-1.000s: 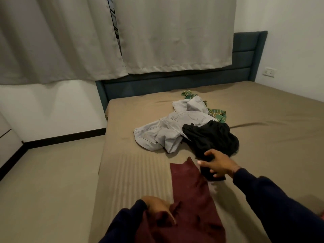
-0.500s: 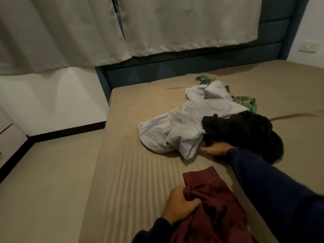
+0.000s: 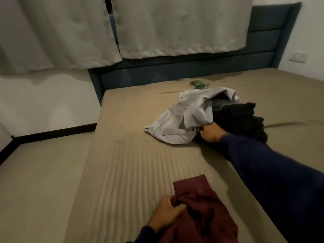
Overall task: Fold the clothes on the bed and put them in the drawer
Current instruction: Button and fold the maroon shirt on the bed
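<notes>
A wide bed (image 3: 133, 155) with a tan, faintly ribbed sheet fills the scene, its dark blue padded headboard (image 3: 261, 42) standing along the far side under pale grey curtains (image 3: 175, 25) that hang down over the headboard's top edge. To the left of the bed lies a beige floor (image 3: 40, 181) edged by a black skirting strip (image 3: 52, 133) along a white wall, and on the far right wall sits a white socket plate (image 3: 298, 57) — too small to read any marking. Toward the far middle of the sheet the clothes lie in a loose heap: light grey jeans (image 3: 178, 118) crumpled on the left, a black garment (image 3: 242, 120) touching them on the right, and a green checked piece (image 3: 199, 84) peeking out just behind the jeans. The right hand (image 3: 212, 132), in a dark navy sleeve (image 3: 273, 169), reaches across the sheet and is clenched on cloth at the seam where the jeans and the black garment meet — which of the two it holds I cannot tell. At the near edge, the left hand (image 3: 168, 213) has its fingers curled round a bunched fold of a maroon garment (image 3: 201, 211), which lies on the sheet well apart from the heap. The extended right arm covers the near right part of the bed. No drawer appears, and no writing is legible.
</notes>
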### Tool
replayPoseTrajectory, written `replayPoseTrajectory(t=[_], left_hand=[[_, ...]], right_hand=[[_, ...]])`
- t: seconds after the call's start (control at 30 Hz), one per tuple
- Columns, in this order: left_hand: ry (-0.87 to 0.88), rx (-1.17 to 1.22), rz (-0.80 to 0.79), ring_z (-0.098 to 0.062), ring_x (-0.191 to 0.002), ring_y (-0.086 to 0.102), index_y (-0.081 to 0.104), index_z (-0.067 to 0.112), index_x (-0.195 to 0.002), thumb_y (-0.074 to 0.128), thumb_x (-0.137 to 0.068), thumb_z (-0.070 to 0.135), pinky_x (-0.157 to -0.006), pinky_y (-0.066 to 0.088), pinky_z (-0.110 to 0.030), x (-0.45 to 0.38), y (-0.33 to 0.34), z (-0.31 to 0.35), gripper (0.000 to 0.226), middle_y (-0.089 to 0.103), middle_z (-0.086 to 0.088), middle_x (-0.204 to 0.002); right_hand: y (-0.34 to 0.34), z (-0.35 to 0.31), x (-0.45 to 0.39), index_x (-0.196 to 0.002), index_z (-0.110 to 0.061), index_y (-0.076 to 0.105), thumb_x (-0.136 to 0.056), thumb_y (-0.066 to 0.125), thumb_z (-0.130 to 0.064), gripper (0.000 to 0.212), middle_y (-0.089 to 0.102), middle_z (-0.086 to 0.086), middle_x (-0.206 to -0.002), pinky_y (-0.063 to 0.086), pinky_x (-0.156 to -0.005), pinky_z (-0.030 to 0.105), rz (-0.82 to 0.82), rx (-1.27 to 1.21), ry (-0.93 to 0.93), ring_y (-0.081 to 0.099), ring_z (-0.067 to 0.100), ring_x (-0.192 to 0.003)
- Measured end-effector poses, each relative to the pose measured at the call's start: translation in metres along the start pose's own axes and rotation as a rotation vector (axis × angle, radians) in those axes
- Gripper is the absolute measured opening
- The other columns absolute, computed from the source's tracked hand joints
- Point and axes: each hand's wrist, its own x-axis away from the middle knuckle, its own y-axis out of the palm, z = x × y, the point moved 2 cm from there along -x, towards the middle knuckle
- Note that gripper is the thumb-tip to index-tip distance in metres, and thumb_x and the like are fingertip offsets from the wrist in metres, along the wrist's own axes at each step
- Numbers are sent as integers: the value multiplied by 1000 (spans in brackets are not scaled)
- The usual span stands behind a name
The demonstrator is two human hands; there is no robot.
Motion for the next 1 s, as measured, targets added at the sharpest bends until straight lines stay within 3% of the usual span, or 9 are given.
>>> replayPoseTrajectory(t=[0.07, 0.17, 0.4, 0.5, 0.63, 0.7, 0.8, 0.9, 1.0], left_hand=[[-6, 22, 19, 0, -58, 52, 60, 28, -53, 67, -92, 10, -59, 43, -18, 6, 2, 5, 44, 60, 13, -60], [-41, 32, 34, -4, -61, 57, 61, 22, -63, 67, -93, 12, -62, 46, -19, 17, 7, 14, 33, 64, 8, -64], [-43, 46, 25, -8, -69, 60, 65, 26, -62, 78, -65, 44, -66, 48, -21, 26, 8, 20, 22, 67, 6, -70], [-94, 131, -40, -12, -84, 69, 70, 16, -92, 82, -62, 46, -74, 52, -21, 31, 4, 28, 45, 74, 5, -88], [-165, 265, -223, -20, -116, 66, 57, 24, -131, 87, -67, 46, -93, 54, -31, 55, -6, 37, 74, 71, 0, -123], [-183, 272, -366, -31, -129, 56, 46, 20, -143, 89, -70, 35, -107, 47, -45, 68, -8, 37, 86, 61, -9, -138], [-205, 81, -479, -29, -130, 55, 42, 23, -146, 80, -80, 10, -109, 45, -47, 93, -11, 43, 77, 58, -8, -142], [-320, -251, -571, -25, -114, 66, 63, 16, -129, 79, -84, 13, -96, 54, -39, 115, -20, 60, 48, 67, -7, -128], [-206, -578, -361, -12, -65, 63, 75, 22, -89, 76, -87, 26, -62, 50, -27, 123, -36, 103, 5, 71, 0, -78]], right_hand=[[26, 6, 56, -125, -10, 61, -102, 48, -39, 39, 59, 19, -132, 50, -95, 40, -13, 117, -127, 59, 35, -113], [58, 34, 120, -138, -17, 52, -92, 60, -54, 60, 50, 13, -131, 48, -97, 38, -22, 160, -210, 54, 32, -117], [37, 27, 124, -123, -22, 60, -87, 68, -56, 50, 70, 3, -89, 52, -69, 25, -390, -432, -34, 64, 13, -72], [28, 13, 144, -119, -18, 61, -79, 74, -60, 60, 66, 7, -100, 53, -60, 30, -632, -513, 76, 66, 18, -78], [41, -5, 198, -135, -21, 56, -89, 75, -37, 53, 67, 4, -129, 60, -84, 33, -954, -485, -15, 69, 19, -108], [50, -6, 215, -134, -16, 59, -91, 74, -24, 46, 69, 6, -127, 56, -97, 37, -907, -504, -80, 68, 24, -113], [31, 2, 226, -127, -5, 63, -93, 70, -12, 35, 70, 15, -121, 58, -92, 38, -747, -572, -183, 69, 29, -107], [-21, 6, 221, -118, 1, 59, -93, 71, -19, 34, 66, 24, -115, 56, -93, 50, -288, -631, -233, 65, 39, -107], [-95, -5, 231, -115, -8, 59, -91, 66, -33, 35, 66, 14, -111, 54, -92, 50, 247, -708, -241, 65, 32, -104]])
